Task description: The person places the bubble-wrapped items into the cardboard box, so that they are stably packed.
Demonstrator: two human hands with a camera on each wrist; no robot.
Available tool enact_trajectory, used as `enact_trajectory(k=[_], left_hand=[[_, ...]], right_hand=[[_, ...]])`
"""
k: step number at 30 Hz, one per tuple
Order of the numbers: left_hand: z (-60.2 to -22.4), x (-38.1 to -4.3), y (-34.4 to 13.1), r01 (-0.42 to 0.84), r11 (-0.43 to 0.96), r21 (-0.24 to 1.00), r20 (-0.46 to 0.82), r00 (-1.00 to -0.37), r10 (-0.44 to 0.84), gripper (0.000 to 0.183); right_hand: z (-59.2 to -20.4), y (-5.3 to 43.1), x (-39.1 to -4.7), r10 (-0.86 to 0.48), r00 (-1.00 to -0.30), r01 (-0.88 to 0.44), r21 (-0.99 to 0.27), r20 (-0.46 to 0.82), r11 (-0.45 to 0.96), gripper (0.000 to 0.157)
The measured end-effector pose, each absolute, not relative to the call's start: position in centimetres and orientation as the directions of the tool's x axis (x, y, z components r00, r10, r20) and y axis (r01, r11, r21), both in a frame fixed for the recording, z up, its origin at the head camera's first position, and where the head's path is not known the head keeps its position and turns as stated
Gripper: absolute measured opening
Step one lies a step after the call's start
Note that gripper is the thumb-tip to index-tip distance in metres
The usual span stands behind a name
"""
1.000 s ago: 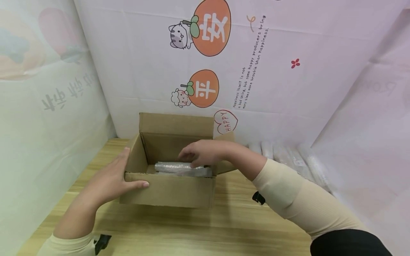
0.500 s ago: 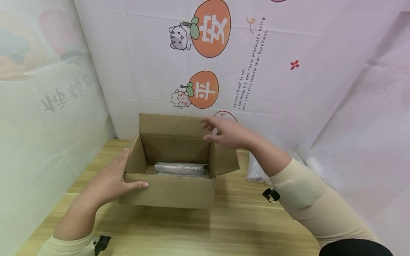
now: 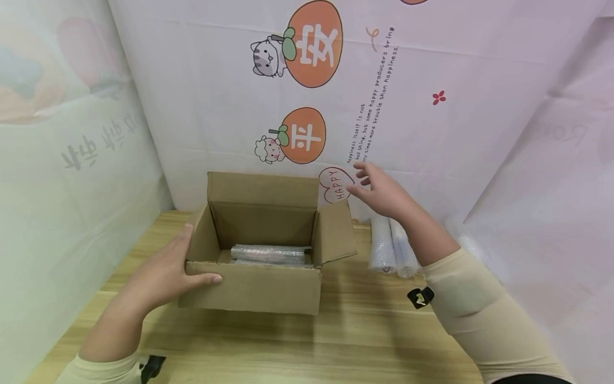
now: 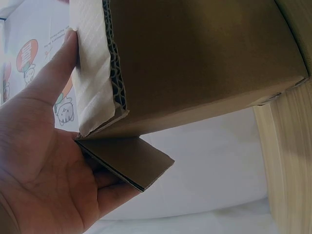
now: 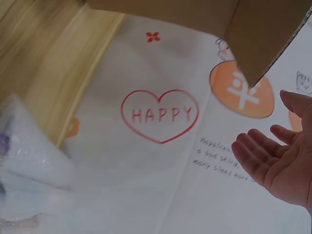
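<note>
A cardboard box stands on the table with its top flaps folded out. At its left side my left hand grips the corner, thumb on the front panel and fingers round the side flap. Inside the box, near the front wall, lies a bubble-wrapped roll, and part of another wrapped item shows under it. What is inside the wrap cannot be told. My right hand is raised in the air beyond the right flap, fingers loosely spread and holding nothing.
Several more bubble-wrapped rolls lie on the wooden table to the right of the box, partly hidden by my right forearm. White printed sheets hang behind and on both sides.
My right hand let go of a wrapped roll inside the box, rose out of it and moved right, past the right flap. The left hand and the box stay put.
</note>
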State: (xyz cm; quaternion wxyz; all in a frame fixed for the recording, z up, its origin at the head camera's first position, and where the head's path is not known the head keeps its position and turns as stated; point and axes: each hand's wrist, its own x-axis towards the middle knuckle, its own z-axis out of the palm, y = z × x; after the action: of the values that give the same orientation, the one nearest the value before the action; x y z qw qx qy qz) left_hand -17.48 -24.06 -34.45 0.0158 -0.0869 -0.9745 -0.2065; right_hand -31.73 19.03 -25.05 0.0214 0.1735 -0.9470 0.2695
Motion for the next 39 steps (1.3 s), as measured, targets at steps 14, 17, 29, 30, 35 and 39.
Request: enact_trajectory(k=[14,17,29,30,35,39], left_hand=[[-34.3,-17.6,-23.9,0.17,0.902,0.397,0.061,-0.985,0.159,0.137],[-34.3,-17.6,-23.9,0.169,0.902,0.398,0.06,-0.986,0.158,0.137],[-34.5,-17.5,-23.8,0.162,0.903,0.397,0.057,-0.987,0.152,0.137],[-34.5,-17.5,-23.8,0.163,0.903,0.397,0.058,-0.987,0.152,0.137],[-34.6,-17.4,-23.8,0.162,0.903,0.398,0.056,-0.987,0.152,0.136],[-34.4,-17.4,-23.8,0.163,0.902,0.4,0.058,-0.987,0.153,0.136]], right_hand=[[-31.1,24.1,-34.0,-0.117,-0.993,-0.105,-0.333,-0.016,0.937,0.076],[-32.5,24.6,-34.3,-0.093,-0.995,-0.075,-0.292,-0.048,0.953,0.076],[-37.9,26.3,-34.2,-0.058,-0.964,-0.013,-0.173,-0.259,0.985,0.087],[-38.2,26.4,-34.1,-0.054,-0.962,-0.009,-0.168,-0.269,0.986,0.088],[-39.8,26.7,-34.1,-0.046,-0.968,-0.015,-0.127,-0.246,0.992,0.081],[-40.7,26.7,-34.2,-0.021,-0.974,0.002,-0.105,-0.225,0.995,0.067]])
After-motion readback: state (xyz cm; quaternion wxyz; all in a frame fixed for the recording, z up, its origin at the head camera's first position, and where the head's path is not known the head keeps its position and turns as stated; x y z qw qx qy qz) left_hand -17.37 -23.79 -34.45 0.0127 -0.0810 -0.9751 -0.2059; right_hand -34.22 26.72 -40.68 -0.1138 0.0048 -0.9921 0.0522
